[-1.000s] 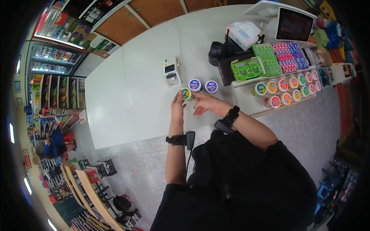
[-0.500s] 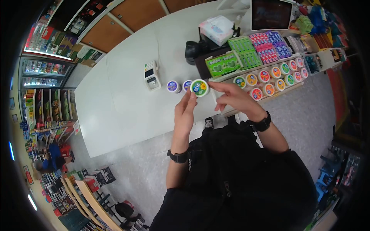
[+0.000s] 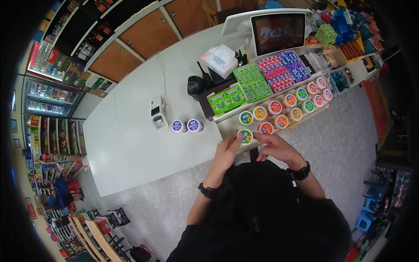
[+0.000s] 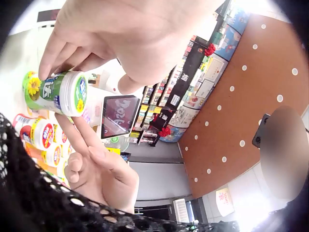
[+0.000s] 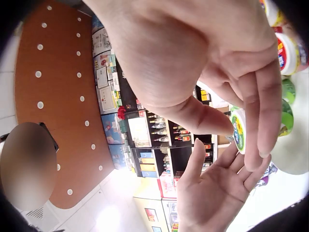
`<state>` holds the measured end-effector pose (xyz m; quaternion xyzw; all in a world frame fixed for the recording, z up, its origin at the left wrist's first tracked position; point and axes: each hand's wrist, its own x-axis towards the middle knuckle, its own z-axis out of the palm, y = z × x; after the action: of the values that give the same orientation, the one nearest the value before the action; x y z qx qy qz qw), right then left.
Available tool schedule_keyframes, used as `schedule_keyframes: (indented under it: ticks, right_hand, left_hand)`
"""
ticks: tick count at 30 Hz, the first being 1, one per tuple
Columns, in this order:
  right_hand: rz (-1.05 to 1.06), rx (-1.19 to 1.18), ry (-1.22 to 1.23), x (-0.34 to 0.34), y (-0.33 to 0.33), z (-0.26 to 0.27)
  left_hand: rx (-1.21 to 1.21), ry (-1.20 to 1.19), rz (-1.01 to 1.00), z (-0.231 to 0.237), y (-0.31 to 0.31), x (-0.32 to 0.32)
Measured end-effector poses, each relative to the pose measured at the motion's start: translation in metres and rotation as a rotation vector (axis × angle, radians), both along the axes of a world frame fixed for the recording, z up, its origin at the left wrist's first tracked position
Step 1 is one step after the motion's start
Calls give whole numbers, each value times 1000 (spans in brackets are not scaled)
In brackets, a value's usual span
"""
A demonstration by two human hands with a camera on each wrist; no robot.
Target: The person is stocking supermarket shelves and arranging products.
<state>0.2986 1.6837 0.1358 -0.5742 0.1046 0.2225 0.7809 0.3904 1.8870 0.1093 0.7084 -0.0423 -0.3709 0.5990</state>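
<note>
A round tub of chewing gum (image 3: pixel 245 137), green with a yellow flower and a white-rimmed lid, is held between both hands at the near-left corner of the display tray. My left hand (image 3: pixel 226 153) lays its fingers along one side of the tub; its thumb stands off the lid in the left wrist view. From the opposite side, my right hand (image 3: pixel 280 150) touches the tub with outstretched fingers, its index and middle fingers showing against it in the left wrist view. Two purple-lidded tubs (image 3: pixel 193 125) stand side by side on the white counter (image 3: pixel 144 153).
Two rows of tubs with coloured lids (image 3: pixel 275 107) fill the tray just beyond the hands. Behind them lie gum boxes (image 3: pixel 227 98), a tissue pack (image 3: pixel 219 60) and a screen (image 3: pixel 279 32). A card terminal (image 3: pixel 158 113) and a black scanner (image 3: pixel 195 86) stand on the counter.
Both hands have carried the green tub rightward from beside the two purple-lidded tubs to the display tray's near-left corner. The head view has turned right. The purple-lidded tubs stay on the counter.
</note>
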Motion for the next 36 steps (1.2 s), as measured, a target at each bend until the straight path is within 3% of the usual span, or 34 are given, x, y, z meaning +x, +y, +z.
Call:
schedule_keyframes:
  ticks: [7, 22, 28, 31, 32, 34, 36]
  right_hand:
    - [30, -73, 44, 3, -3, -20]
    - [-121, -228, 75, -5, 2, -39]
    - [-103, -297, 120, 10, 19, -7]
    - [-83, -262, 26, 31, 35, -22]
    - [-61, -304, -46, 43, 47, -26]
    - [24, -376, -116, 69, 70, -23]
    - [86, -410, -114, 95, 92, -23]
  left_hand:
    - [-21, 196, -18, -15, -12, -2]
    - [-89, 229, -57, -31, -7, 1]
    - [-119, 106, 125, -30, 33, 18]
    - [-146, 114, 390, -41, 66, 36]
    - [-151, 115, 390, -47, 75, 42]
    - [-75, 65, 609, -63, 90, 51]
    - [-56, 54, 670, -77, 98, 60]
